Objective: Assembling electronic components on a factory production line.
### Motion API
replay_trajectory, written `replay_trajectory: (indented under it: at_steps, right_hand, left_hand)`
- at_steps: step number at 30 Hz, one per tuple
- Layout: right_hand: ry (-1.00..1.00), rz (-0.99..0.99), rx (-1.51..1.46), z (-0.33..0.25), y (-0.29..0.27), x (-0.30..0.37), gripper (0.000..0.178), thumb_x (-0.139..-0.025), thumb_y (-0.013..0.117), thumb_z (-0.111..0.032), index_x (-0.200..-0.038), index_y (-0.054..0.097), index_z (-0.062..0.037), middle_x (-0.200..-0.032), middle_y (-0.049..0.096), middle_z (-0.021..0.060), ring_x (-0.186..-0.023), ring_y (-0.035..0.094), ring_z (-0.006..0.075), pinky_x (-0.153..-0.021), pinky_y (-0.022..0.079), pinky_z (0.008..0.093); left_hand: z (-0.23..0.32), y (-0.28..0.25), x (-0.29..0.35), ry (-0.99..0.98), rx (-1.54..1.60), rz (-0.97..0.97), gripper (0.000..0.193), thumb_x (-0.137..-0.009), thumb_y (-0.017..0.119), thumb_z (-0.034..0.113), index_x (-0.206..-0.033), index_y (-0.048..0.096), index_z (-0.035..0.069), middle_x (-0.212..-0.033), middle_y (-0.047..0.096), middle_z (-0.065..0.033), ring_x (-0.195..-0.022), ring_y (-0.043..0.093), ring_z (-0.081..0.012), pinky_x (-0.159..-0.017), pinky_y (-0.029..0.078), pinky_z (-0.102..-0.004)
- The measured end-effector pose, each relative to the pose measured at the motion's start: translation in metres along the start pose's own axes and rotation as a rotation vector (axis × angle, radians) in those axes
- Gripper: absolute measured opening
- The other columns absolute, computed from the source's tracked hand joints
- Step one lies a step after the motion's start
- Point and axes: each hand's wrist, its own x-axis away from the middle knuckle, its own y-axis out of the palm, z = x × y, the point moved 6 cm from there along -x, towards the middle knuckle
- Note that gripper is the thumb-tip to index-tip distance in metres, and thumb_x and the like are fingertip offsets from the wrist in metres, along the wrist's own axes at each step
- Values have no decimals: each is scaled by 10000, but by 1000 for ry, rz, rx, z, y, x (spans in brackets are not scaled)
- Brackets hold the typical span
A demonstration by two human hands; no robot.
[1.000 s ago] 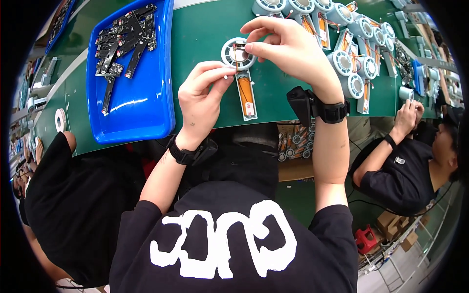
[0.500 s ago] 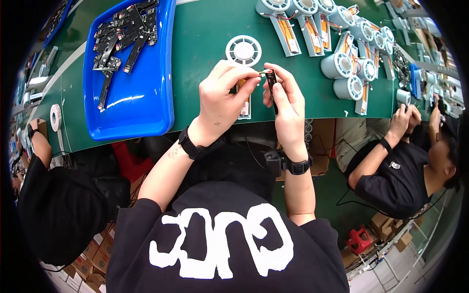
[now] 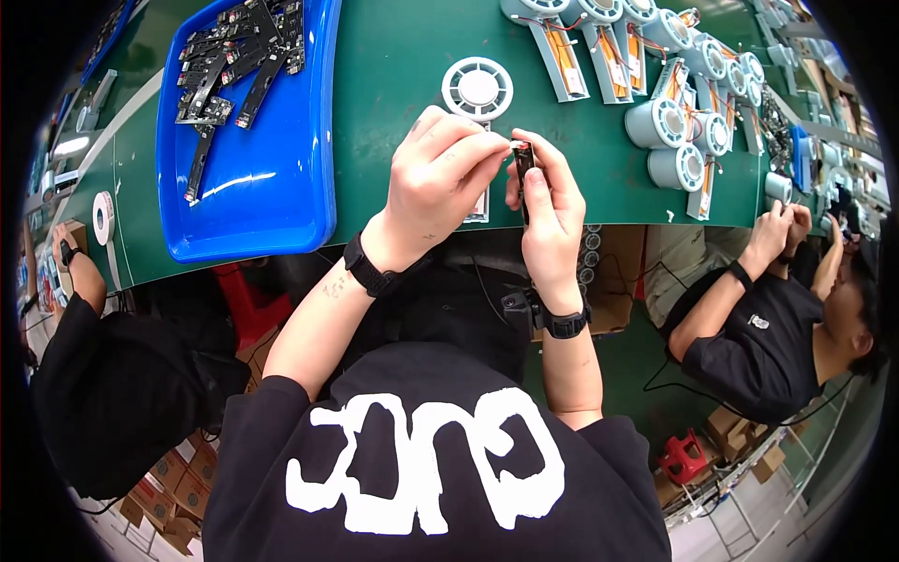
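My right hand, a black band at its wrist, holds a slim black circuit board upright between thumb and fingers, just above the near edge of the bench. My left hand has its fingertips drawn together at the board's top end; what lies between them is too small and covered for me to tell.

The bench top is green and lightly marked. Just beyond my hands a pale blue round housing lies on it, slotted face up, its handle running toward me and mostly hidden behind my left hand.

To my left sits a blue tray, a loose heap of black circuit boards at its far end and its near part bare. A white tape roll stands past it. Farther to my right, more pale blue housings crowd together, orange cells and thin wires showing in several handles.

Around the bench, a co-worker in black sits to my right and another person in black to my left. A red stool and cardboard boxes stand lower down.
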Motion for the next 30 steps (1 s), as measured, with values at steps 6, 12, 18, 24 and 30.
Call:
replay_trajectory:
  at_steps: [6,12,18,24,30]
  right_hand:
    - [-31,-1,54,0,0,0,324,-1067,484,-78,-1370,582,-14,-983,597,6,-773,508,66,-681,433,210]
    - [-133,40,245,-6,0,0,311,-1024,529,-14,-1319,627,-23,-991,595,52,-761,544,88,-673,469,239]
    - [-178,53,333,-6,2,2,320,-1003,550,7,-1308,644,-27,-985,608,90,-781,589,152,-687,489,281]
    - [-256,125,443,-4,6,3,350,-982,568,25,-1318,646,-29,-997,618,125,-808,622,228,-722,509,322]
    - [-311,108,525,-4,4,4,360,-974,569,40,-1318,650,-26,-999,625,121,-807,620,212,-719,508,312]
  left_hand:
    - [1,2,1,17,-6,21,230,-704,834,-47,-897,745,42,-836,671,-54,-732,606,-219,-609,504,-310]
    - [3,4,2,29,0,35,228,-705,830,-53,-895,741,35,-819,655,-55,-714,589,-216,-595,491,-315]
    - [0,6,6,32,13,49,229,-706,826,-59,-897,739,33,-803,641,-59,-699,581,-216,-589,486,-315]
    - [-1,7,7,31,-3,66,221,-706,821,-68,-883,735,33,-792,634,-62,-685,576,-218,-576,480,-315]
    - [0,7,10,30,-21,63,220,-704,820,-72,-875,734,36,-787,634,-62,-686,577,-218,-569,477,-312]
